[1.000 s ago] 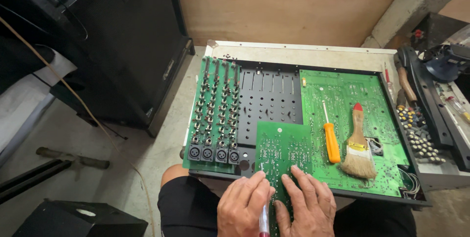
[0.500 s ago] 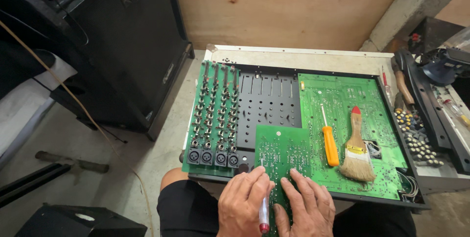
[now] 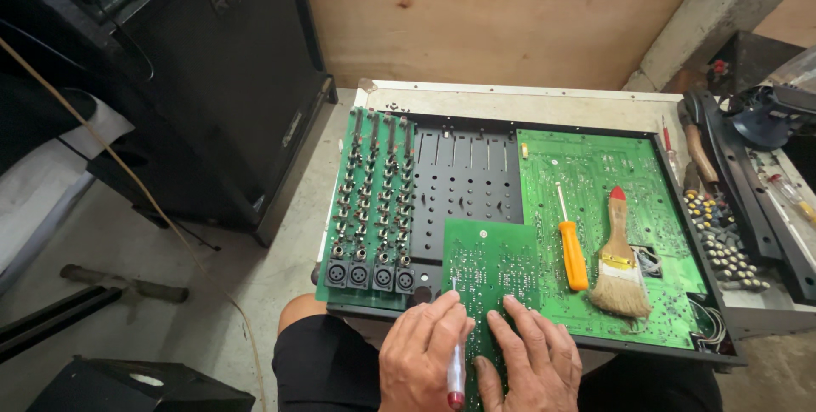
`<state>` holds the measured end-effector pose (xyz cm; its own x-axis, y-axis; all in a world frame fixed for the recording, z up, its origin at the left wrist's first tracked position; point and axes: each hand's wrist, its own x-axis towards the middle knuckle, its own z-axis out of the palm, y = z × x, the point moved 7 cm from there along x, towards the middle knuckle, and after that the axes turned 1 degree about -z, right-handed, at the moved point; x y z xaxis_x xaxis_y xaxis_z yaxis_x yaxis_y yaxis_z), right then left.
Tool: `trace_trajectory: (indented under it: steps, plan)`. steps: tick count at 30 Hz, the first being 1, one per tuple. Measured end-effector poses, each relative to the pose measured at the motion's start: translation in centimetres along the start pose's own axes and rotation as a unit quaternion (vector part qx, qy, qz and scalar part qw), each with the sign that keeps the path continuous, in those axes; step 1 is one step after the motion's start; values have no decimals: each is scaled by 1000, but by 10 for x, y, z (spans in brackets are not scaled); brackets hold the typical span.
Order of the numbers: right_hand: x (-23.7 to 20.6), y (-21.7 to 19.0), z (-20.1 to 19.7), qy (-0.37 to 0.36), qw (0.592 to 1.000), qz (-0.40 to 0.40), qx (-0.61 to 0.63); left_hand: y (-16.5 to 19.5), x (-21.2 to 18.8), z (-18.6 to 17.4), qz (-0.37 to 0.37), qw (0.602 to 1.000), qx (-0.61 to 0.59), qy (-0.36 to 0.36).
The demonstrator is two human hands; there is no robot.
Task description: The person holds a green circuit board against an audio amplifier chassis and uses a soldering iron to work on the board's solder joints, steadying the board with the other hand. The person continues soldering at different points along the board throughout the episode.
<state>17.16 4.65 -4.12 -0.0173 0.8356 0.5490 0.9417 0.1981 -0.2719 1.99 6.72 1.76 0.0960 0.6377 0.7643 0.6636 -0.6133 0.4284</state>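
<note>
Both hands rest at the near edge of an opened mixer chassis (image 3: 595, 102) that lies flat in front of the person. The left hand (image 3: 422, 357) is curled around a thin screwdriver with a clear shaft and red end (image 3: 456, 374), its tip lying against the small green circuit board (image 3: 493, 263) just above the knuckles. The right hand (image 3: 529, 361) lies flat with its fingers spread on the lower part of that same small board, holding nothing. The small board sits loose on top of the chassis, overlapping the black perforated metal plate (image 3: 467, 182) and the edge of the large green circuit board (image 3: 595, 174) to its right. On the large board lie an orange-handled screwdriver (image 3: 571, 250) and, just beside it, a wooden-handled paintbrush (image 3: 619, 267) with pale bristles. To the left of the black plate a long green board carries rows of jacks and four round connectors (image 3: 370, 208). A heap of small knobs (image 3: 722, 238) lies at the right edge of the chassis, and a black speaker cabinet (image 3: 212, 80) stands well off to the left on the concrete floor.
</note>
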Motion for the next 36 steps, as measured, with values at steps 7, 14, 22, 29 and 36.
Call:
trace_trajectory:
  steps: [7,14,22,29,36]
  plan:
    - [2,0,0,3,1000,-10,-1,-2,4,3,-8,1000,-1,-6]
    - [0,0,1,7,1000,-4,0,1,4,1,-1,1000,4,-8]
    - [1,0,1,4,1000,-2,3,0,5,2,4,1000,-13,-14]
    - [4,-6,-7,-8,1000,5,13,2,3,-4,-7,1000,-19,-11]
    - [9,-15,-18,-16,999,10,26,10,-17,-16,9,1000,-24,-6]
